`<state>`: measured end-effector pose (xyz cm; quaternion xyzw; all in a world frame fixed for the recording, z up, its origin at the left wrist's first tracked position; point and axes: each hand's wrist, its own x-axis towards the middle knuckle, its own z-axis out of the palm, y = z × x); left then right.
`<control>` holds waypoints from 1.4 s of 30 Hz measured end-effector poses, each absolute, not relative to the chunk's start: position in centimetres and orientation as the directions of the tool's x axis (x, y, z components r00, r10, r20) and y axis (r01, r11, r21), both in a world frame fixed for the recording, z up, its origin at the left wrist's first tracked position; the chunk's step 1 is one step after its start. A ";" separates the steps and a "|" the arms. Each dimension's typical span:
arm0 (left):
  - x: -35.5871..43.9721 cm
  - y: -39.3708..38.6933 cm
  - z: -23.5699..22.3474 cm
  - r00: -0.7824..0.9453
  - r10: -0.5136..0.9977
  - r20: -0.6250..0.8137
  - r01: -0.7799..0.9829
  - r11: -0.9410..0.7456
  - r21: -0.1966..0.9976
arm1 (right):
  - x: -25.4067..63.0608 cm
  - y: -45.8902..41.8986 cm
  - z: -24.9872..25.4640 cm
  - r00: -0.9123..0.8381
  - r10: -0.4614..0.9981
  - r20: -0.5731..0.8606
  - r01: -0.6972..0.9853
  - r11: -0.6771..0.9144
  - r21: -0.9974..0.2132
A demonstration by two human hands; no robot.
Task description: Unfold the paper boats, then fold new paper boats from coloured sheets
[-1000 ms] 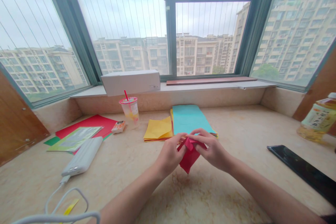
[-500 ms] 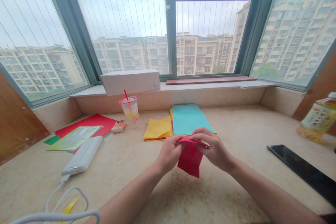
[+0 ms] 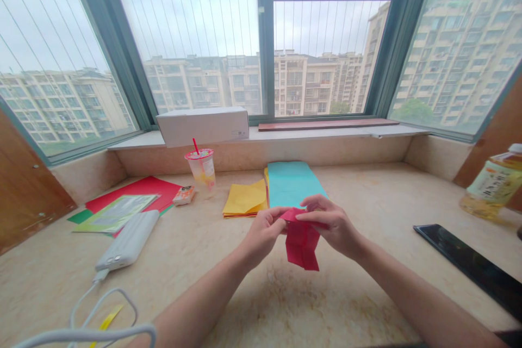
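Head view: a folded piece of red paper (image 3: 302, 246) is just right of the middle of the frame, below centre, held between the person's two hands over the desk (image 3: 375, 190). It lies to the right of the left hand (image 3: 268, 230) and to the left of the right hand (image 3: 333, 223). Neither hand is nearer, since both touch it.

The left hand is clamped on the paper's upper left end, thumb and fingers together. The right hand has the upper right part between thumb and fingers, and its fingers reach over the top and cover more of the paper than the left hand does. The fingers hide part of the folds, so their exact layers cannot be told.

The upper part of the paper runs across the frame from one hand to the other. Below it a loose flap hangs, its long axis running down the frame and its free end pointing to the bottom, leaning slightly to the right. A crease runs down this flap. Whether the tip touches the desk is hard to tell.

Just beyond the hands, toward the top of the frame, lies blue paper (image 3: 294, 182), with a stack of yellow paper (image 3: 244, 199) just to its left.
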<state>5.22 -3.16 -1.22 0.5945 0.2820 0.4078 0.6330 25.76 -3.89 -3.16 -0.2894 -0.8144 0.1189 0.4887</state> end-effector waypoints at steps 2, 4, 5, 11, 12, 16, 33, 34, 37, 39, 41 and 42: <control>5.1 -3.1 -1.4 0.538 0.834 0.121 -0.213 -0.005 0.977 | 25.9 -3.9 -3.0 -0.350 0.587 0.730 0.359 0.804 -0.474; 5.0 -3.0 -1.5 0.563 0.815 0.133 -0.243 0.009 0.970 | 26.0 -3.9 -2.9 -0.348 0.586 0.732 0.363 0.804 -0.471; 4.9 -3.0 -1.6 0.572 0.808 0.143 -0.255 0.010 0.967 | 26.1 -3.8 -2.8 -0.346 0.587 0.732 0.363 0.803 -0.472; 5.2 -3.2 -1.4 0.563 0.815 0.137 -0.166 -0.051 0.985 | 26.1 -3.8 -3.1 -0.387 0.585 0.712 0.366 0.807 -0.464; 5.3 -3.3 -1.4 0.555 0.821 0.135 -0.139 -0.069 0.988 | 26.1 -3.8 -3.2 -0.398 0.583 0.708 0.365 0.809 -0.461; 5.5 -3.4 -1.6 0.517 0.846 0.135 -0.096 -0.100 0.990 | 26.1 -3.7 -3.4 -0.404 0.584 0.704 0.367 0.808 -0.461; 5.3 -3.3 -1.6 0.493 0.864 0.103 -0.158 -0.028 0.987 | 25.1 -3.6 -3.1 -0.226 0.714 0.663 0.379 0.692 -0.615; 5.3 -3.3 -1.7 0.496 0.862 0.104 -0.159 -0.027 0.987 | 25.1 -3.6 -3.1 -0.225 0.712 0.666 0.381 0.693 -0.612; 5.4 -3.3 -1.8 0.488 0.866 0.111 -0.164 -0.034 0.986 | 25.0 -3.8 -3.0 -0.226 0.723 0.653 0.411 0.678 -0.609; 5.4 -3.2 -1.8 0.464 0.878 0.117 -0.169 -0.042 0.985 | 24.9 -3.9 -3.1 -0.228 0.750 0.620 0.438 0.648 -0.623; 5.4 -3.2 -1.9 0.447 0.886 0.121 -0.167 -0.050 0.985 | 24.8 -3.9 -3.2 -0.219 0.783 0.582 0.456 0.610 -0.648; 5.4 -3.1 -1.9 0.443 0.888 0.121 -0.164 -0.052 0.985 | 24.8 -3.9 -3.3 -0.210 0.798 0.565 0.462 0.590 -0.662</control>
